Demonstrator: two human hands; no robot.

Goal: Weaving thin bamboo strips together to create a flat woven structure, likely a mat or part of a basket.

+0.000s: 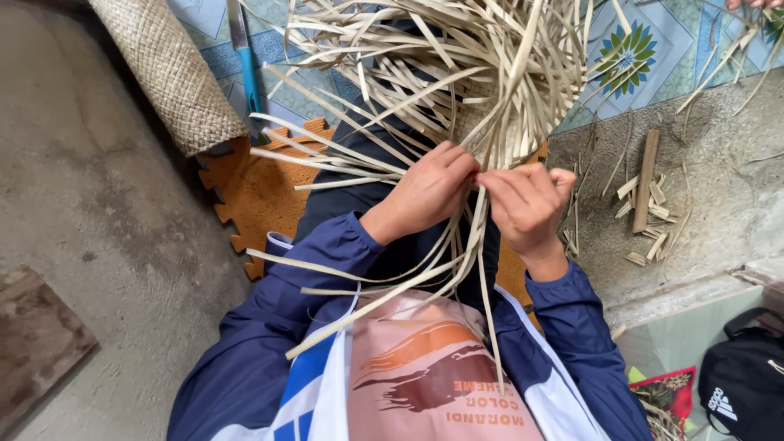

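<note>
Jacket sleeves point(269, 327) nearest; hands point(425, 192) point(527, 204) pinch seemingly upright strips point(482, 237).

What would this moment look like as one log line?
left hand: pinching pale strips | right hand: pinching same strips | nearby: rolled woven mat, orange foam mat

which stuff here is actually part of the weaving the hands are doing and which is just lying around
In use:
left hand and right hand, both pinching the pale strips
orange foam mat under the work

Lying about:
rolled woven mat
blue-handled knife
cut strip scraps
black bag
</note>
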